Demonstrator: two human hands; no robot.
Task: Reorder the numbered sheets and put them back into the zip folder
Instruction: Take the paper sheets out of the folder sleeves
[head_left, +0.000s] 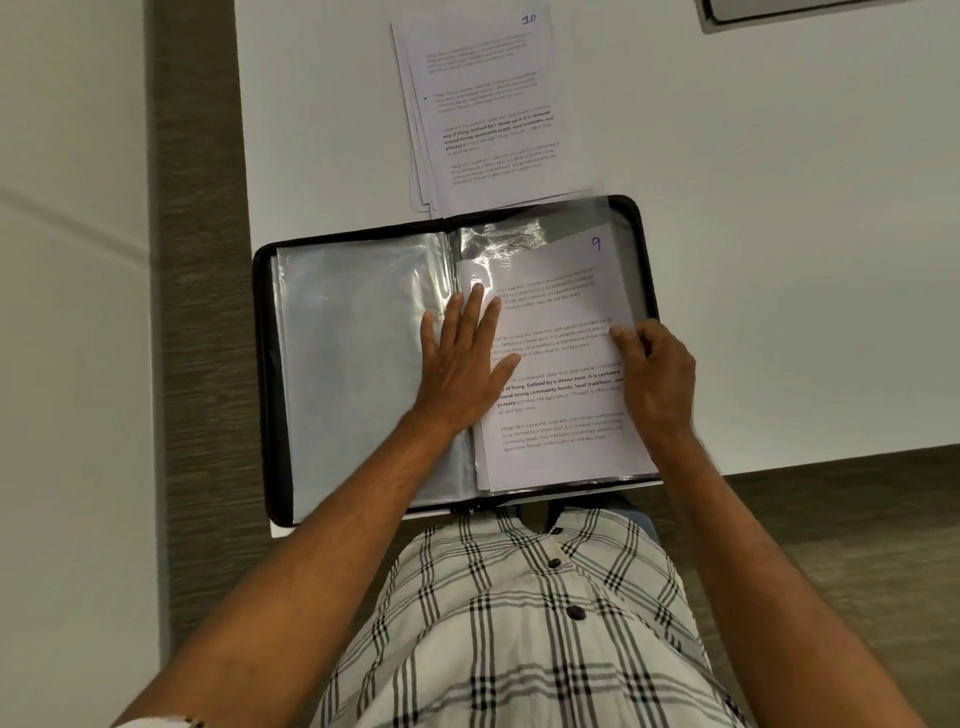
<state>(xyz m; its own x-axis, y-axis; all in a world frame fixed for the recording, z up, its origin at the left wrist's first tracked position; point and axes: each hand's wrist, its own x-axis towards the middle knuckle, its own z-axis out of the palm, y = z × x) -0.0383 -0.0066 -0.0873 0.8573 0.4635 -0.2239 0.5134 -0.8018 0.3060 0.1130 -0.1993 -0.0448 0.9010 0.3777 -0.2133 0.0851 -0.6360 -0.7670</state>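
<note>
Flatly, left hand (462, 358) on zip folder (358, 364)

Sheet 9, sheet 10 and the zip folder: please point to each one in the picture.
sheet 9 (563, 332): head view, middle of the printed page.
sheet 10 (483, 104): head view, middle of the stack's top page.
zip folder (262, 374): head view, black left edge.

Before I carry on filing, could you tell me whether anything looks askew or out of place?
Sheet 9 sits tilted in its clear sleeve, its top left corner curled over. The stack topped by sheet 10 lies fanned unevenly beyond the zip folder.
</note>
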